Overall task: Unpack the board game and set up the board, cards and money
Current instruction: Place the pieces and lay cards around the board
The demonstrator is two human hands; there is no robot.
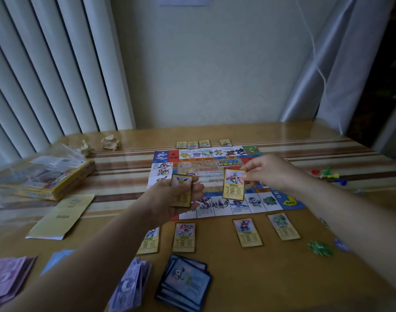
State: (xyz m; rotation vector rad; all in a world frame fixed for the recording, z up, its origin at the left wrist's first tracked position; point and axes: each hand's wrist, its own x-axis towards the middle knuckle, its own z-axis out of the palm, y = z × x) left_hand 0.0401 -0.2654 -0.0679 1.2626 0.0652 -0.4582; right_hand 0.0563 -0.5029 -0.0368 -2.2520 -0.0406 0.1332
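Game board (193,154), a flat printed sheet bordered by coloured picture squares, lying at the centre of the striped wooden worktop (327,278). Its long axis runs left to right, and its central title reads upside down to the camera.

Right hand (270,172), raised over the board, pinching one gold-bordered card (234,184) by its upper right edge between thumb and fingertips. The card's long axis stands nearly vertical in view, picture end uppermost, number table below.

Left hand (170,201), palm up over the board's near left corner, fingers curled round a small stack of gold-bordered cards (181,184). The top card faces the camera with its long axis likewise near vertical and its picture end up.

Four gold-bordered cards (184,237) lie face up just beside the board's near edge, long axes pointing at the board and picture ends towards it; the rightmost leans its top leftward. A row of smaller-looking gold cards (204,143) lies along the far edge.

Nearest the camera lie a loose pile of blue-bordered cards (185,282) and a fanned bundle of purple paper money (131,284), with a second purple bundle (7,275) at far left.

Also on the worktop are a yellow game box (64,188) under clear plastic, a yellow leaflet (61,216), crumpled paper (110,141), coloured plastic pawns (329,175) and green tokens (319,248).
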